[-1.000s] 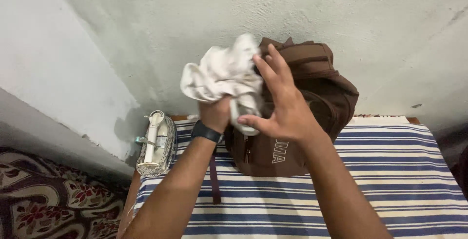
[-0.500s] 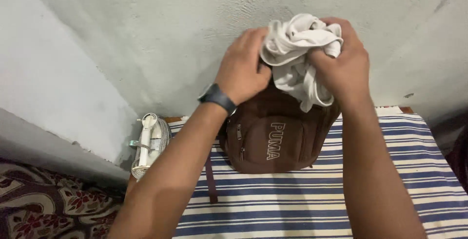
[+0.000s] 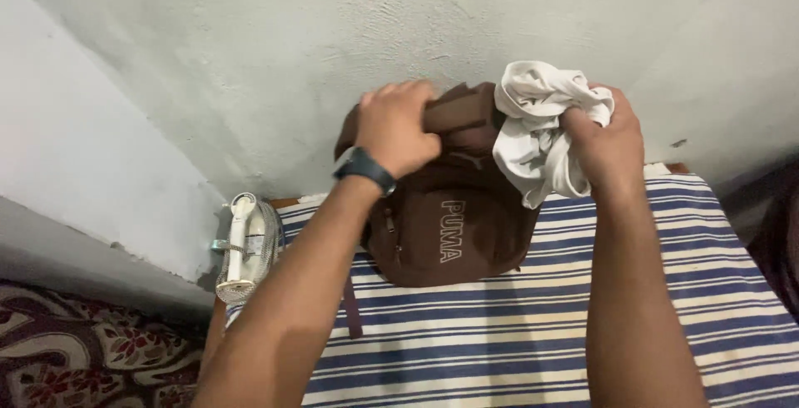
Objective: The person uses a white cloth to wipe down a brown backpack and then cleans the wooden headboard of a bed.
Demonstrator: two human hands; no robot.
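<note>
A brown backpack [image 3: 445, 225] stands upright against the wall on a table covered with a blue and white striped cloth [image 3: 516, 333]. My left hand [image 3: 395, 125], with a dark watch at the wrist, grips the top of the backpack. My right hand [image 3: 607, 138] holds a crumpled white cloth [image 3: 533, 129] bunched up at the backpack's upper right side, partly hanging over it.
A white clothes iron [image 3: 245, 246] wrapped in its braided cord stands at the table's left edge. Pale plastered walls meet in a corner behind. A red and cream patterned fabric [image 3: 91, 354] lies at the lower left.
The white cloth passed from my left hand to my right hand and moved to the right. My left hand has taken hold of the backpack's top. The camera view shifted slightly.
</note>
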